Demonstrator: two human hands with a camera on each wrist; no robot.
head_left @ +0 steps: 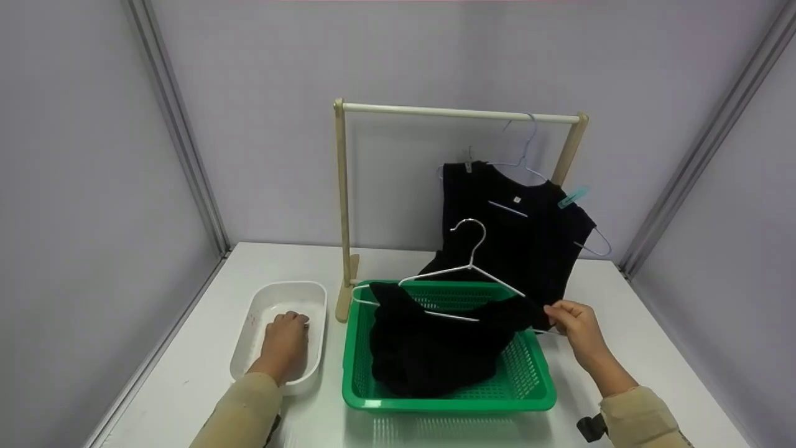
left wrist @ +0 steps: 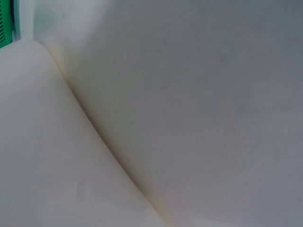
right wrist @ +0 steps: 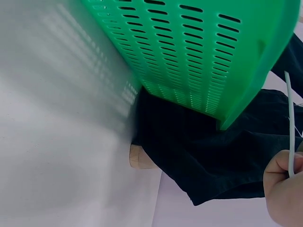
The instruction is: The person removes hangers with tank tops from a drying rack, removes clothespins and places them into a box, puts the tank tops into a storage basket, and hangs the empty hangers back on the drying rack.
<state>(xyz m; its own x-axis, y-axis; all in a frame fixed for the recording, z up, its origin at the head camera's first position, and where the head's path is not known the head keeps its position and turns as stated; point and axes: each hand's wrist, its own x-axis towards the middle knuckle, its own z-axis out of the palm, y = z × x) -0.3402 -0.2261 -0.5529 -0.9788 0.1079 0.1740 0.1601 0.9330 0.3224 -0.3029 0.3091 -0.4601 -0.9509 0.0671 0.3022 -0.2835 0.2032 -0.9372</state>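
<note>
A black sleeveless top (head_left: pixel 435 354) is draped on a white wire hanger (head_left: pixel 471 266), its lower part down in a green basket (head_left: pixel 448 406). My right hand (head_left: pixel 579 330) pinches the top's right shoulder at the hanger's end. In the right wrist view, the thumb (right wrist: pixel 279 172) lies against the white wire (right wrist: pixel 290 118). My left hand (head_left: pixel 286 342) reaches down into a white tray (head_left: pixel 249 336) left of the basket, its fingers bent. Something small shows by those fingertips; I cannot tell whether they hold it. The left wrist view has only blurred white surfaces and a corner of the basket (left wrist: pixel 4 23).
Behind the basket stands a wooden rack (head_left: pixel 342 186) with a pale rail (head_left: pixel 423 111). Another black sleeveless top (head_left: pixel 497 230) hangs there on a lilac hanger (head_left: pixel 525 152), with a grey clip (head_left: pixel 469 166) and a turquoise clip (head_left: pixel 572 197) at its shoulders. Walls enclose the table.
</note>
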